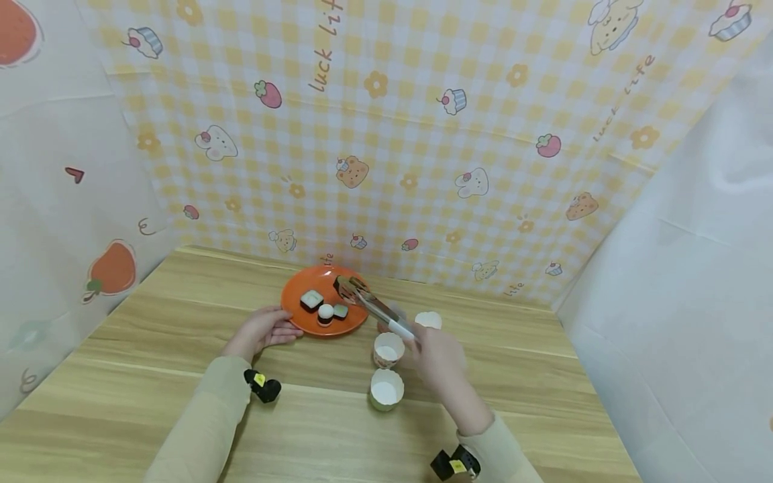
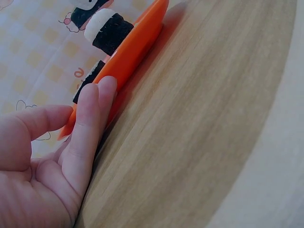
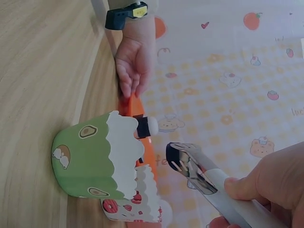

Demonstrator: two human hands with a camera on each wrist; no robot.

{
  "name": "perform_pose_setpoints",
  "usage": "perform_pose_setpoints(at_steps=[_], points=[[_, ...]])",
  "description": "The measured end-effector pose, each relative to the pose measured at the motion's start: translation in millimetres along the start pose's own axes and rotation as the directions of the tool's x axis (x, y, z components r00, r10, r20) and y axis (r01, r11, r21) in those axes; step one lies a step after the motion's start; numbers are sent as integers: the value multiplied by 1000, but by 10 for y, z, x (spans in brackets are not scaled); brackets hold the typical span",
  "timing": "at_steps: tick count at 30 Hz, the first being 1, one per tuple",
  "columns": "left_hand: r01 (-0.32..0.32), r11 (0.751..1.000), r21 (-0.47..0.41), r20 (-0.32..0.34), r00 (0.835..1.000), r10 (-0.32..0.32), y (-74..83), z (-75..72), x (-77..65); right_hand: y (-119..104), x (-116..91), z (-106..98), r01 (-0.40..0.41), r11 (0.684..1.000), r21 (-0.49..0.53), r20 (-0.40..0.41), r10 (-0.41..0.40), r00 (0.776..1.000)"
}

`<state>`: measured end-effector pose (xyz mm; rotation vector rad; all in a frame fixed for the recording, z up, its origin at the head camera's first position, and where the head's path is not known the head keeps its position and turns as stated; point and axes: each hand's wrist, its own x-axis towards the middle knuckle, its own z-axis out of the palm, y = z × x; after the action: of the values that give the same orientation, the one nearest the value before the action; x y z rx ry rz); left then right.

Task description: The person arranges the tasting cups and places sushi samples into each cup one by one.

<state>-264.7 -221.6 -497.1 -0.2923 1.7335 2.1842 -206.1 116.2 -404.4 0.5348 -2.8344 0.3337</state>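
My left hand [image 1: 268, 332] pinches the near left rim of an orange plate [image 1: 308, 325], thumb at the rim and fingers along the underside. On the plate sit pieces of toy sushi: a square white-topped one [image 1: 311, 300], a round one with a white top [image 1: 325, 313] and a smaller green-topped one [image 1: 341, 311]. My right hand [image 1: 437, 355] grips metal tongs [image 1: 386, 314] with a pale handle. The tongs' head reaches over the plate's right side. Something dark [image 3: 175, 155] shows at their tips; I cannot tell whether it is a held piece.
Several scalloped paper baking cups stand right of the plate: a green one [image 1: 386, 396] nearest me, a donut-printed one [image 1: 388, 350] behind it, another [image 1: 427, 320] beyond my right hand. A checked cloth [image 1: 410, 215] hangs behind the wooden table [image 1: 314, 429].
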Motion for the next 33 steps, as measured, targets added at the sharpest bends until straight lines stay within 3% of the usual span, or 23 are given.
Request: perform_pose_setpoints(at_steps=[8, 15, 22, 33], points=[[-50, 999, -8, 60, 997, 51, -1, -23, -40, 62, -95, -45, 49, 999, 11, -57, -48, 997], [-49, 999, -4, 62, 997, 50, -3, -33, -24, 82, -162, -116, -23, 1000, 13, -26, 24, 999], [-1, 1000, 12, -14, 1000, 1, 4, 7, 2, 144, -216, -148, -74, 997, 19, -33, 74, 997], [1, 1000, 3, -25, 1000, -1, -11, -2, 23, 255, -308, -187, -91, 995, 41, -77, 94, 993]])
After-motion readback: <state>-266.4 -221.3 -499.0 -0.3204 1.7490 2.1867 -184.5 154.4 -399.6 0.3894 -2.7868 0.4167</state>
